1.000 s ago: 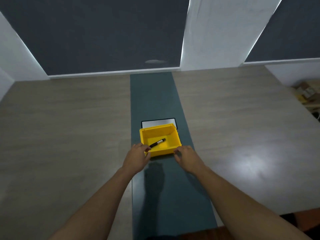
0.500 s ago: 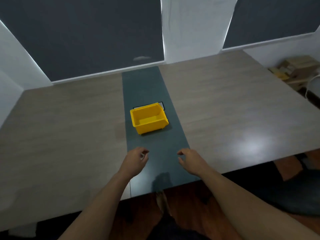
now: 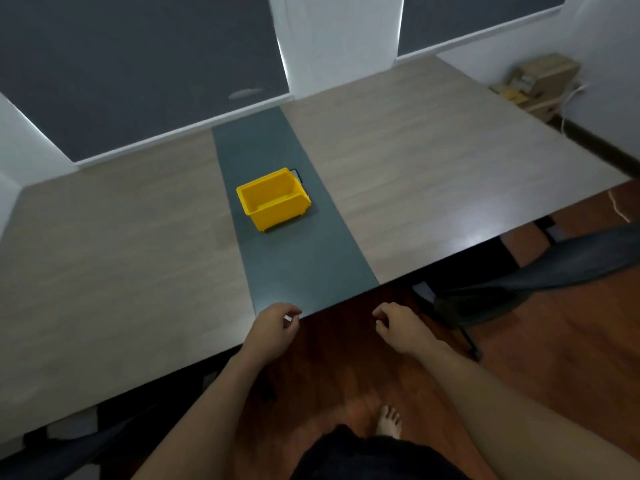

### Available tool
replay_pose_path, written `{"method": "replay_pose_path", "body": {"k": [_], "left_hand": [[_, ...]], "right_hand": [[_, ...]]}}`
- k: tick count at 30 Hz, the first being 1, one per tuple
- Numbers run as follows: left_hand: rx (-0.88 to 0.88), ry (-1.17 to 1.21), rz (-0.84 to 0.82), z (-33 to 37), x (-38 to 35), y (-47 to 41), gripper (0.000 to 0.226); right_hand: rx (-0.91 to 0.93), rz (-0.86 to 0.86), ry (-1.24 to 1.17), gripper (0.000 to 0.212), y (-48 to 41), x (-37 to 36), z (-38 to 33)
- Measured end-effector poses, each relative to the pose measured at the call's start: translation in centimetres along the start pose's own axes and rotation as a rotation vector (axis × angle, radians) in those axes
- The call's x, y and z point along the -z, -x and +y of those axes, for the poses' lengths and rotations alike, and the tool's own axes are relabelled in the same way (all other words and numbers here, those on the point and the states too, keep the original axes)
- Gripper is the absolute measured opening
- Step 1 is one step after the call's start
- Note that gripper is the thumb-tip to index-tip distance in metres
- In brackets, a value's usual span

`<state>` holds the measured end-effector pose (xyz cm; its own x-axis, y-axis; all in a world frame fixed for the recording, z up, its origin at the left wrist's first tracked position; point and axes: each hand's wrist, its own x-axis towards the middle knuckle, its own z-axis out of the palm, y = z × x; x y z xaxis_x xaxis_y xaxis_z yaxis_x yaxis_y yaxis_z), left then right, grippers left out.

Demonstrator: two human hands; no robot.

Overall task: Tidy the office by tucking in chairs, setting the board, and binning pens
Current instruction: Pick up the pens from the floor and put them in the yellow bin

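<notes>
A yellow bin [image 3: 273, 202] stands on the dark green strip [image 3: 304, 268] running down the middle of the wooden table [image 3: 121, 254]. Its inside wall hides any pen in it. Only a dark-framed corner of the small board [image 3: 298, 174] shows behind the bin. My left hand [image 3: 273, 329] hovers at the table's near edge, fingers loosely curled, holding nothing. My right hand [image 3: 398, 327] hangs just off the edge over the floor, also loosely curled and holding nothing. Both hands are well short of the bin.
A dark office chair [image 3: 519, 282] sits partly under the table's right side, and another chair [image 3: 69, 448] shows at the lower left. Cardboard boxes [image 3: 540, 81] are stacked in the far right corner. Below me are the red-brown wooden floor and my bare foot [image 3: 389, 420].
My hands let go of the yellow bin and drew back to the table's near edge. My view pulled back and tilted, so the bin now looks farther off and the pen inside is hidden.
</notes>
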<state>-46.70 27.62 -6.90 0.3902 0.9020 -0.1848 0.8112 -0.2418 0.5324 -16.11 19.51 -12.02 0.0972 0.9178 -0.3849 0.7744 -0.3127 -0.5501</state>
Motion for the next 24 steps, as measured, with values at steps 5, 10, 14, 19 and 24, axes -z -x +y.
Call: {"method": "replay_pose_path", "body": {"k": [5, 10, 14, 19, 24], "left_hand": [[-0.082, -0.039, -0.043, 1.7, -0.9, 2.0, 0.024], [-0.171, -0.003, -0.103, 3.5, -3.0, 4.9, 0.027], [-0.228, 0.01, -0.18, 5.1, -6.6, 8.5, 0.027], [-0.333, -0.003, -0.364, 8.7, -12.7, 12.9, 0.027], [-0.489, -0.089, -0.568, 15.3, -17.7, 16.4, 0.028]], "right_hand": [[-0.054, 0.091, -0.056, 0.029, 5.1, -0.8, 1.5], [-0.125, 0.128, -0.104, 0.026, 10.4, -2.8, 3.5], [-0.204, 0.199, -0.165, 0.024, 16.1, -5.3, 5.4], [-0.319, 0.309, -0.214, 0.022, 25.1, -7.4, 9.2], [-0.521, 0.445, -0.26, 0.025, 36.5, -8.0, 14.0]]}}
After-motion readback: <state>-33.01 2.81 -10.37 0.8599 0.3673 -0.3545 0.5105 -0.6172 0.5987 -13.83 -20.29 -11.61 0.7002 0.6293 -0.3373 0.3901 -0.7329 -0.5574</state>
